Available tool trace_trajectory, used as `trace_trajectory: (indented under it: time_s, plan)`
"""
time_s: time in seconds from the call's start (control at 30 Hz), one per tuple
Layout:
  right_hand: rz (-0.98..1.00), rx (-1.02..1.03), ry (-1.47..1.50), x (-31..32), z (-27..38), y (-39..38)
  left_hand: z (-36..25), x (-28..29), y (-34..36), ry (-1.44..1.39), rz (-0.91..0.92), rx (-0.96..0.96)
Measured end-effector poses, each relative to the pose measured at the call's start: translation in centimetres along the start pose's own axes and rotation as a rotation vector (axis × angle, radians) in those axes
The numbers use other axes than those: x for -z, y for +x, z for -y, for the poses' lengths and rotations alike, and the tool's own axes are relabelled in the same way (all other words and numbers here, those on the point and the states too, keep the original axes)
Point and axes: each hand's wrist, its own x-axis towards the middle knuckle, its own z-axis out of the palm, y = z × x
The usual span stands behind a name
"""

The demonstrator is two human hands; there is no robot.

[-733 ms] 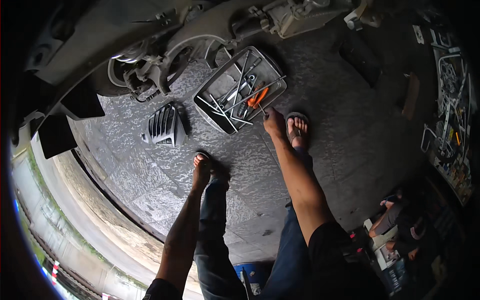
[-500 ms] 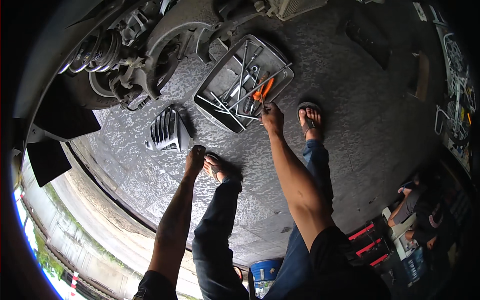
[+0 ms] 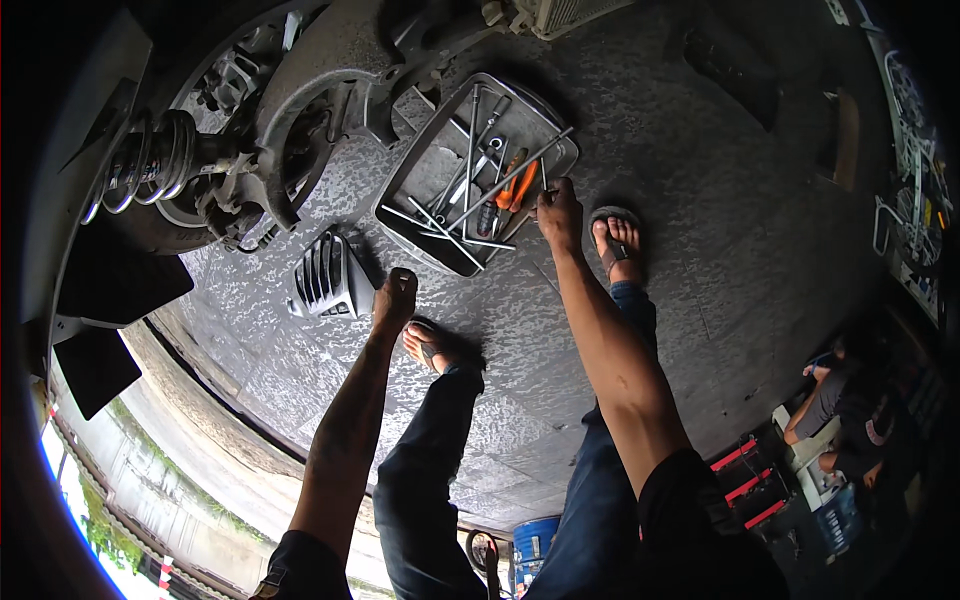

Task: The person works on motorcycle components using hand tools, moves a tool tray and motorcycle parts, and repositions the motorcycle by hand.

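Two hands logged: right hand (image 3: 558,208) closed on a slim tool at the five o'clock rim of the metal tool tray (image 3: 400,205), best lifted clear without snagging the crossed wrenches; left hand (image 3: 396,296) open, empty, beside the black vent grille (image 3: 322,277).

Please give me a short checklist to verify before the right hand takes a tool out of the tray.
1. Right hand at the tray edge: ok.
2. Its grip on a tool: cannot tell, fingers hide it.
3. Tools inside the tray, none on the floor: ok.
4. Long rods cross over the orange screwdrivers: not ok.
5. Left hand away from the tray, near the vent grille: ok.
6. Right foot close beside the tray: not ok.
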Motion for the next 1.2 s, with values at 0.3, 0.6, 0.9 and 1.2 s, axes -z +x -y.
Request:
trace_trajectory:
  time_s: [0.3, 0.6, 0.9, 1.2]
  plan:
    - [-0.015, 0.035, -0.059, 2.8, -0.9, 2.2, -0.8, -0.7, -0.1, 0.079, -0.026, 0.004]
    - [-0.01, 0.133, -0.085, 3.5, -3.0, 2.5, -4.9, -1.6, -0.1, 0.202, -0.015, -0.025]
    - [0.068, 0.068, -0.024, 3.6, -3.3, 1.1, -7.0, -2.7, -0.6, 0.05, 0.102, 0.056]
    - [0.118, 0.058, -0.339, 4.7, -0.3, 0.1, -3.9, -5.2, -2.4, 0.113, 0.045, 0.02]
